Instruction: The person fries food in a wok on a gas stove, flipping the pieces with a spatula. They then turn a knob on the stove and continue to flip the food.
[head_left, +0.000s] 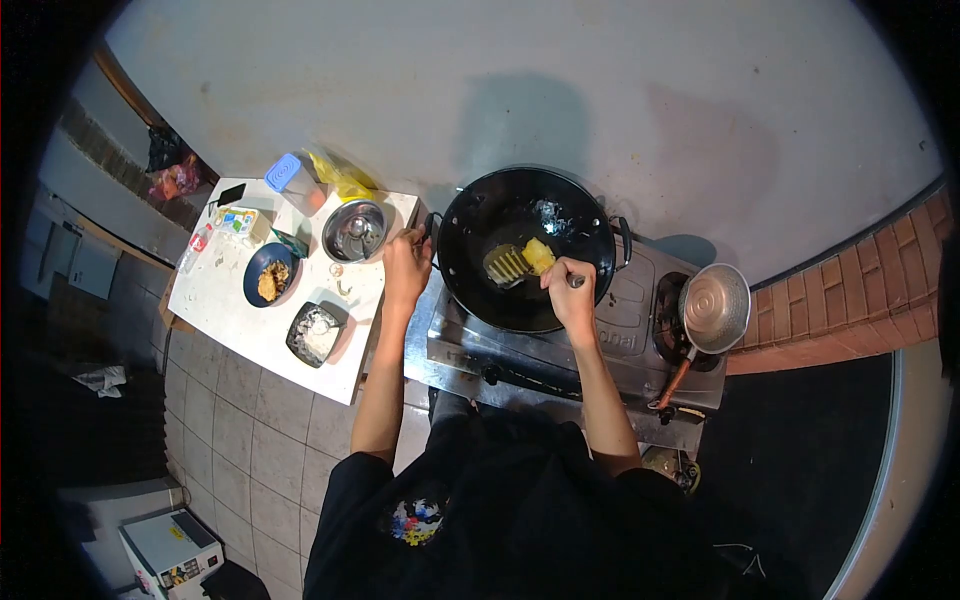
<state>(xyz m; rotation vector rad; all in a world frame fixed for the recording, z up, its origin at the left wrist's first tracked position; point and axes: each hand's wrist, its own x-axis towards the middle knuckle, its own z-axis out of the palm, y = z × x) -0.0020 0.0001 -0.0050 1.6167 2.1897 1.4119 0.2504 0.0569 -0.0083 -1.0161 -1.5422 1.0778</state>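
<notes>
A large black wok [520, 300] sits on the metal gas stove, with a shiny dark inside. In it lie a slotted spatula head [505, 266] and, beside it, a yellow piece of food [538, 255]. My right hand [572, 290] is closed round the spatula's handle, over the wok's near right rim. At the wok's left side, my left hand [408, 262] is closed near the black side handle [431, 222]; a thin utensil or handle seems to be in its fingers, too small to make out.
On the white table [220, 300] at left stand a metal bowl [354, 230], a dark blue bowl of fried food [270, 275], a square bowl of white powder [316, 334] and a lidded plastic container [294, 184]. A saucepan [714, 308] sits on the right burner, beside a brick ledge [840, 290].
</notes>
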